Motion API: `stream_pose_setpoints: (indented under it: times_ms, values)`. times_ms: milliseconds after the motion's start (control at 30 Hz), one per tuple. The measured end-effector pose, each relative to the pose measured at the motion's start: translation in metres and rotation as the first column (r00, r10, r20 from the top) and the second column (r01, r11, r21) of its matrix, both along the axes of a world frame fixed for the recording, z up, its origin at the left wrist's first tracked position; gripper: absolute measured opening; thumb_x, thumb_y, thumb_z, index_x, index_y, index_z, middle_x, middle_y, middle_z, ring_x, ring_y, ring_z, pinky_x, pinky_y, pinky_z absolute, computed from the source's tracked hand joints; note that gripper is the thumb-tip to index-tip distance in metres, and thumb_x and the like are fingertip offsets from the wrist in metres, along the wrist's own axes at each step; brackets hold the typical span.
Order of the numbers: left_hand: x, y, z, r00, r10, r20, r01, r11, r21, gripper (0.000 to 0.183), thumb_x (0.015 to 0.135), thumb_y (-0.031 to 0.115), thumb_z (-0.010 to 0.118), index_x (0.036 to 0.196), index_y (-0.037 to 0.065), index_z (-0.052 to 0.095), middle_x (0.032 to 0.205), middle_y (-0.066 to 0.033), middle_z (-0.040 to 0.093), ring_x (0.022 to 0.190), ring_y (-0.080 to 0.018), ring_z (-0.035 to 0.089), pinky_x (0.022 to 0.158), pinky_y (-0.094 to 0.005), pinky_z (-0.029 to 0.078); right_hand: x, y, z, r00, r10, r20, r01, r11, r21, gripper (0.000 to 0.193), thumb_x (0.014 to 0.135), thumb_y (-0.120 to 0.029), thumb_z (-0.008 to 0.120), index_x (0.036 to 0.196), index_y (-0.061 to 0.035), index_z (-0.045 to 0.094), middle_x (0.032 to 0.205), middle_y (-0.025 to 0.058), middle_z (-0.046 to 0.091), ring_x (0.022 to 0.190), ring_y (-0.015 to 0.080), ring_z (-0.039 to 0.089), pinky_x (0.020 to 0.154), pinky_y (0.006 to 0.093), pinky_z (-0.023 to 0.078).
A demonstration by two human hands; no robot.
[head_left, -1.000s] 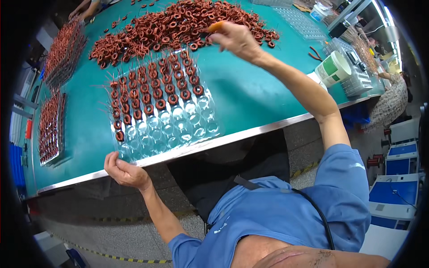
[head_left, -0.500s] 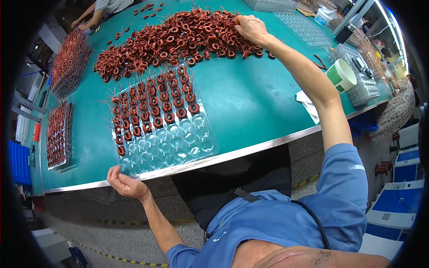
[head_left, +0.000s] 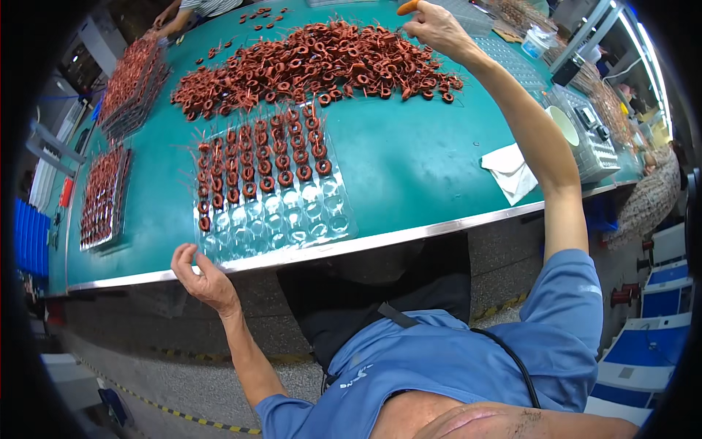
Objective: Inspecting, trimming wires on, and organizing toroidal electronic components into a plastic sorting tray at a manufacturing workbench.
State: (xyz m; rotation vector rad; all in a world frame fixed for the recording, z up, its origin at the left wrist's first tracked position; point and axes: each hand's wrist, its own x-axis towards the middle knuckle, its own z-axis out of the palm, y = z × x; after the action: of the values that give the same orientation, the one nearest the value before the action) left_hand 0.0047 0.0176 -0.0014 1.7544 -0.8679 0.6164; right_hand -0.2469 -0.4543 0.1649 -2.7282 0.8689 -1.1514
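A clear plastic tray (head_left: 272,219) lies at the table's near edge, with copper-wound ring coils (head_left: 248,189) in its upper rows and bare round pockets in the lower ones. My left hand (head_left: 207,284) is just off the tray's lower left corner, fingers loosely bent and apart, with nothing seen in it. Farther back spreads a big heap of red-brown coils (head_left: 307,66) with wire ends sticking out. Over the heap's far right end is my right hand (head_left: 439,31), fingers curled. An orange piece (head_left: 407,7) shows at a fingertip; whether the curled fingers hold a coil is hidden.
Stacked trays of coils (head_left: 135,84) and another filled tray (head_left: 106,196) stand on the left. A white cloth (head_left: 510,172), a tub (head_left: 561,124) and clear trays (head_left: 512,62) lie on the right. Another person's arm (head_left: 174,23) reaches in at the far left.
My right hand has lifted from the heap's right end and moved up and away. My left hand has shifted slightly, its fingers more apart. The whole view has shifted a little.
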Motion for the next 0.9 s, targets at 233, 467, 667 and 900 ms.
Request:
stream_pose_setpoints:
  times_ms: [233, 467, 667, 900]
  values:
    - [-0.075, -0.038, 0.068, 0.787, -0.574, -0.225, 0.566, 0.818, -0.106, 0.035, 0.086, -0.004, 0.053, 0.121, -0.001, 0.055, 0.122, -0.015, 0.055, 0.105, -0.0234, 0.058, 0.089, -0.0326, 0.047, -0.024, 0.179, 0.022, 0.881, 0.419, 0.22, -0.444, 0.569, 0.693, 0.036, 0.09, -0.018, 0.061, 0.122, -0.0018, 0.055, 0.073, -0.0041, 0.05, 0.055, -0.0002, 0.039, 0.048, 0.0134, 0.028]
    - [-0.14, -0.085, 0.075, 0.523, -0.832, -0.184, 0.816, 0.551, -0.175, 0.036, 0.096, 0.02, 0.057, 0.125, 0.0, 0.05, 0.105, -0.0137, 0.061, 0.091, -0.0231, 0.063, 0.078, -0.0334, 0.05, -0.034, 0.242, 0.001, 0.751, 0.452, 0.481, -0.59, 0.133, 0.796, 0.037, 0.089, -0.015, 0.065, 0.121, 0.0005, 0.056, 0.079, 0.0016, 0.058, 0.057, -0.0006, 0.044, 0.047, 0.013, 0.031]
    - [-0.145, -0.07, 0.076, 0.108, -0.893, -0.437, 0.778, 0.35, -0.522, 0.032, 0.102, 0.029, 0.044, 0.107, 0.001, 0.057, 0.08, -0.0049, 0.06, 0.064, -0.0088, 0.055, 0.056, -0.0217, 0.045, -0.043, 0.261, -0.012, 0.773, 0.615, 0.156, -0.63, 0.714, 0.306, 0.05, 0.087, -0.041, 0.067, 0.118, -0.0024, 0.061, 0.091, 0.006, 0.067, 0.066, 0.0089, 0.059, 0.059, 0.0231, 0.049]
    - [-0.154, -0.059, 0.085, 0.079, -0.876, -0.476, 0.819, 0.33, -0.47, 0.032, 0.103, 0.029, 0.043, 0.117, 0.002, 0.049, 0.079, -0.0042, 0.057, 0.063, -0.0084, 0.053, 0.055, -0.0216, 0.043, -0.04, 0.279, -0.032, 0.823, 0.473, 0.315, -0.565, 0.618, 0.548, 0.031, 0.096, -0.028, 0.057, 0.107, -0.0001, 0.067, 0.082, 0.0038, 0.067, 0.072, 0.008, 0.06, 0.059, 0.0205, 0.046]
